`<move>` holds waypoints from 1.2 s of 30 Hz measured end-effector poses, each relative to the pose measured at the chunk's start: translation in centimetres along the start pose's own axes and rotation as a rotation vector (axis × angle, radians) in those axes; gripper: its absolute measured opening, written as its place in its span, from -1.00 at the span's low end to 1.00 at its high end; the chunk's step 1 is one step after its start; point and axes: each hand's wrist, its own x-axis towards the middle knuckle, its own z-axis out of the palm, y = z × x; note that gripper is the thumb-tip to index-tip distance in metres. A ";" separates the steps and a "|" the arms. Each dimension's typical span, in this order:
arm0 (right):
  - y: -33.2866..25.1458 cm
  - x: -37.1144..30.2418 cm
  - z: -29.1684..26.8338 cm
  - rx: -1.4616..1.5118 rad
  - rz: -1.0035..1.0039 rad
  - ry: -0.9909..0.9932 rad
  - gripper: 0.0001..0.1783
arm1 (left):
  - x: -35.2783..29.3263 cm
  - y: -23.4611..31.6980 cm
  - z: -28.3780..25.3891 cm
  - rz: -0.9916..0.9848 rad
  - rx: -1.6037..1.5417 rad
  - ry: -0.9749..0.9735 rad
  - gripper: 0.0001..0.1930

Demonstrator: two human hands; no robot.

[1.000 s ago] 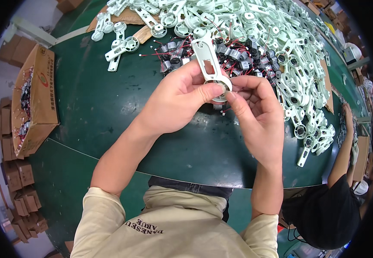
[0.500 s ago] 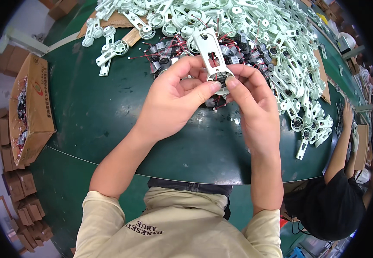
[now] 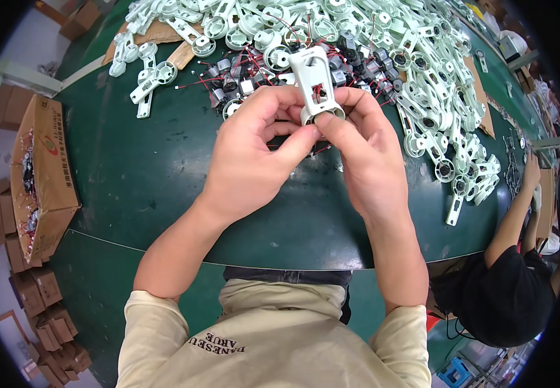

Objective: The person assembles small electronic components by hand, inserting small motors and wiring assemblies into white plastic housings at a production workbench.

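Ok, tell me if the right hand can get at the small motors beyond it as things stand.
Probably, though it would have to let go first: the right hand is busy gripping the pale green part, but the small motors lie just beyond, mostly uncovered.

A dark green worktable (image 3: 157, 174) is spanning the scene, its glossy top reflecting pale light. Green floor (image 3: 121, 278) is showing beyond its near left edge. Brown cardboard boxes (image 3: 37, 288) are standing stacked at left; a pale bar (image 3: 34, 79) is meeting the far left side.
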 end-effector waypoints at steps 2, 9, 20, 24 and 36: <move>0.1 0.2 -0.2 0.069 0.031 -0.003 -0.79 | 0.0 -0.2 -0.3 0.117 0.229 -0.068 -0.71; -1.0 0.6 -1.1 0.100 0.077 -0.149 -0.66 | 0.2 1.5 -0.7 -0.050 -0.012 -0.049 -0.70; -0.6 -0.3 -0.3 0.016 -0.025 -0.204 -0.69 | 0.1 1.0 -1.5 0.047 0.048 -0.088 -0.67; -0.5 -0.3 -0.1 -0.024 -0.080 -0.165 -0.70 | 0.1 1.2 -1.6 0.072 0.132 -0.151 -0.66; -0.2 -0.5 0.8 -0.131 -0.122 -0.151 -0.77 | -0.6 1.3 -1.7 0.181 0.362 -0.106 -0.74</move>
